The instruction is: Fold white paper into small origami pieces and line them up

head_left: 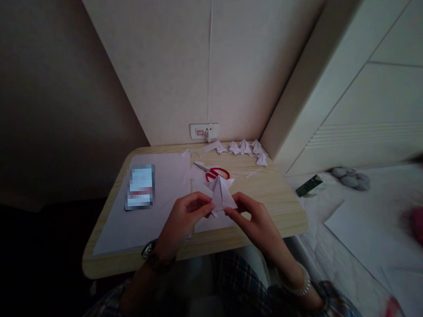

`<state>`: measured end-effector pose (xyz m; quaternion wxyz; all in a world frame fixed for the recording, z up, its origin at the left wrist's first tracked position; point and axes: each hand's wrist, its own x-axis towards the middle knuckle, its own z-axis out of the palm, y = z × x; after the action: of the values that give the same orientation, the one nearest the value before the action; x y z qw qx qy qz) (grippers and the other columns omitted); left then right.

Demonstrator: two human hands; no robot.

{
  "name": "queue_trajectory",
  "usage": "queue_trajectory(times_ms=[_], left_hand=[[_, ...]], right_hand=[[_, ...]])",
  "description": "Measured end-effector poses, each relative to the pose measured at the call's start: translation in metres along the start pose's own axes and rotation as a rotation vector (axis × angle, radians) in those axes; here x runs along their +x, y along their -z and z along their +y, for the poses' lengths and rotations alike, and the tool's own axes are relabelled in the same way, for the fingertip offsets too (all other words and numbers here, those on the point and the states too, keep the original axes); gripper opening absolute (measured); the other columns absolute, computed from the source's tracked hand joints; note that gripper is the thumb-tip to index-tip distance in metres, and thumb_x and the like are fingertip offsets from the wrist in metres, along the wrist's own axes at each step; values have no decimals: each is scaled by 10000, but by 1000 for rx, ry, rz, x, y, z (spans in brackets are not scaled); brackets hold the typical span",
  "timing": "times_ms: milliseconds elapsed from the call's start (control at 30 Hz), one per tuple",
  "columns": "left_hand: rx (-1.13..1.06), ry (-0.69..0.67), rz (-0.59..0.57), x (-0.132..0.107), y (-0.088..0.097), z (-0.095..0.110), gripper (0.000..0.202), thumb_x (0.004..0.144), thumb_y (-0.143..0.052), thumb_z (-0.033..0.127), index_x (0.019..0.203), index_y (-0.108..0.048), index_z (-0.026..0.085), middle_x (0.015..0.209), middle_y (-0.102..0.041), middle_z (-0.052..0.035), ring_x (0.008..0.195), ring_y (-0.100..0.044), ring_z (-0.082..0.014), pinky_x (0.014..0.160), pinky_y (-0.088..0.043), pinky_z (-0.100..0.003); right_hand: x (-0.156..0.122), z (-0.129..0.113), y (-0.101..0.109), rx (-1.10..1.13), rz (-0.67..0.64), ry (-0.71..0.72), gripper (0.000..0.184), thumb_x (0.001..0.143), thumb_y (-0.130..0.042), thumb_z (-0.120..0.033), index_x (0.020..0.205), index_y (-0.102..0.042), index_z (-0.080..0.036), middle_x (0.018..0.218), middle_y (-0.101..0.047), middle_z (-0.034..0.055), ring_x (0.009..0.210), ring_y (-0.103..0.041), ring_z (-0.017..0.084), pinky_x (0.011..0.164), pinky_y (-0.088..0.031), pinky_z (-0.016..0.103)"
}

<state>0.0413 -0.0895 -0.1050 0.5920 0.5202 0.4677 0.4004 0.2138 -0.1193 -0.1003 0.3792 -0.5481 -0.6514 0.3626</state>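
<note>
Between my two hands, above the near part of the table, is a white folded paper figure (219, 195) with a pointed top and small points at its sides. My left hand (185, 215) pinches its lower left edge between thumb and fingers. On the opposite side, my right hand (253, 217) grips the lower right corner the same way. Just behind the figure lie red-handled scissors (217, 172), partly covered by it, their blades pointing to the back left. White paper (214, 224) lies under the figure and my hands.
Several small folded paper figures (245, 147) stand along the table's back right edge. A phone (141, 186) with a blurred screen rests on a large white sheet (113, 231) at left. A wall socket (204, 131) holds a plug. Right of the wooden table (286, 216), more paper (360, 232) lies on a pale surface.
</note>
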Motion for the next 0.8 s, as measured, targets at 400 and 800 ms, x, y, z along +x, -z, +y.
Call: queue_trajectory(times_ms=[400,800], left_hand=[[55,-68,31,26,15,-5,148,746,-680,292,777,-685,148,765,-728,-52,714,-676,-170,694,-537,-279],[134,-151,196,80,49,-14,193,700,-668,337,748,-673,150,615,-691,-17,594,-652,-158,602,-523,-261]], right_hand=[[72,74,44,-199,509,-151,267,830,-552,-366,884,-631,-116,942,-632,114,869,-594,219,802,-473,376],[127,126,55,-636,604,-395,285,865,-589,-322,1082,-609,-138,1164,-575,132,1060,-557,276,873,-459,481]])
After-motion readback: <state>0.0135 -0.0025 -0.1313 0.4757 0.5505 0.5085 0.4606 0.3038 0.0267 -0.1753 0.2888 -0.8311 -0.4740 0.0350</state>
